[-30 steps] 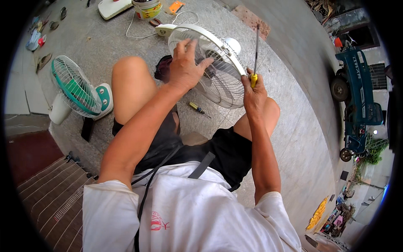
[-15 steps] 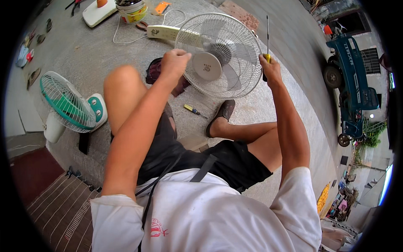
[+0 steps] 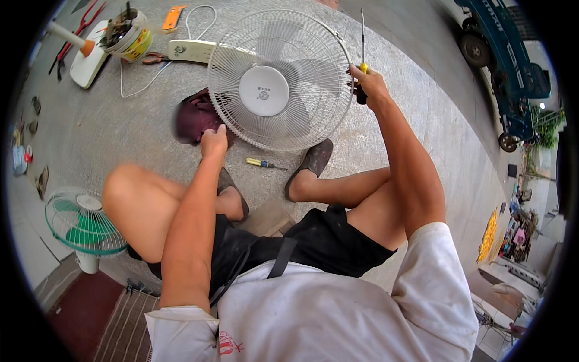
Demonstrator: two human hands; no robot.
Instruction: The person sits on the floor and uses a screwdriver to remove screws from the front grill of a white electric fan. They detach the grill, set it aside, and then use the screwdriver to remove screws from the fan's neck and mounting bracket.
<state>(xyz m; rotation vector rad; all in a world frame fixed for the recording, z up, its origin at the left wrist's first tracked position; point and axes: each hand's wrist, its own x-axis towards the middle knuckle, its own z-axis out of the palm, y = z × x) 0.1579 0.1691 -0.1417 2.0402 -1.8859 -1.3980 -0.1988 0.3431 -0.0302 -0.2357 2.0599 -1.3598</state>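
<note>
A large white fan head with a wire cage (image 3: pixel 263 90) faces up in front of me. My right hand (image 3: pixel 375 88) is at the cage's right rim. It is closed round a screwdriver (image 3: pixel 361 95) with a yellow and black handle, its shaft pointing away from me; the fingertips touch the rim. Below the cage's left edge, my left hand (image 3: pixel 215 145) pinches a dark maroon cloth (image 3: pixel 196 117), whose left side is smeared by motion. A second, smaller screwdriver (image 3: pixel 260 163) lies on the concrete between my feet.
A green and white fan (image 3: pixel 87 223) stands by my left knee. The white fan's base (image 3: pixel 193 50), pliers (image 3: pixel 157 58), a tool bucket (image 3: pixel 134 45) and a white stand with an orange collar (image 3: pixel 87 60) are at the far left. A teal vehicle (image 3: pixel 506 66) is parked at right.
My left hand has left the cage's hub side, come nearer and taken hold of the cloth, which has shifted left. The fan head has turned to face me more; the right hand keeps the screwdriver.
</note>
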